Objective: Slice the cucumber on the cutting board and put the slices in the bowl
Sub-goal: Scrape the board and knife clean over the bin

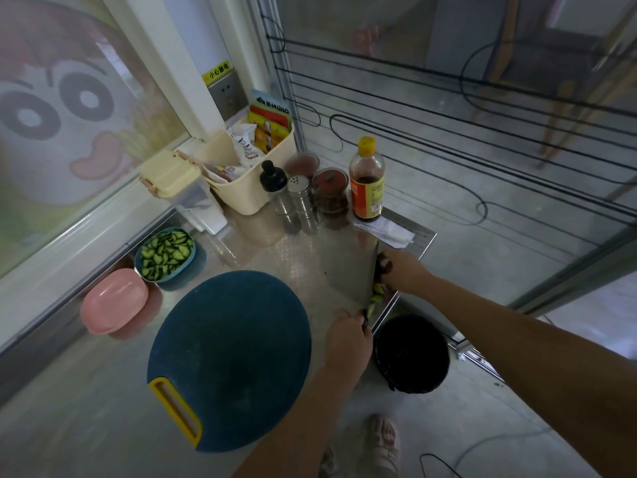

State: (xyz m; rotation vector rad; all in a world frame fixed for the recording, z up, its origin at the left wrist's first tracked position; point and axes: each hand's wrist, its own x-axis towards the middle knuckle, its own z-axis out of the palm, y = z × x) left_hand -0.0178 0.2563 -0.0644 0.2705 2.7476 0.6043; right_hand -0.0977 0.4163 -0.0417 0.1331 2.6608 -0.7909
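Observation:
The round dark-blue cutting board [231, 357] with a yellow handle lies bare on the steel counter. At the back left, a blue bowl [138, 261] is full of cucumber slices [165, 253]. My left hand [348, 339] grips the handle of a wide cleaver [355, 270], held out past the counter's right edge. My right hand [403, 270] rests its fingers against the far face of the blade. A few green cucumber scraps [375, 300] cling to the blade near its heel, above a black bin [412, 353].
A pink bowl [113, 300] sits left of the board. Behind it stand a lidded container [182, 188], a cream basket of packets [248, 167], shakers [300, 198], a jar [331, 191] and a sauce bottle [367, 181]. Wrapped chopsticks [386, 231] lie at the back right corner.

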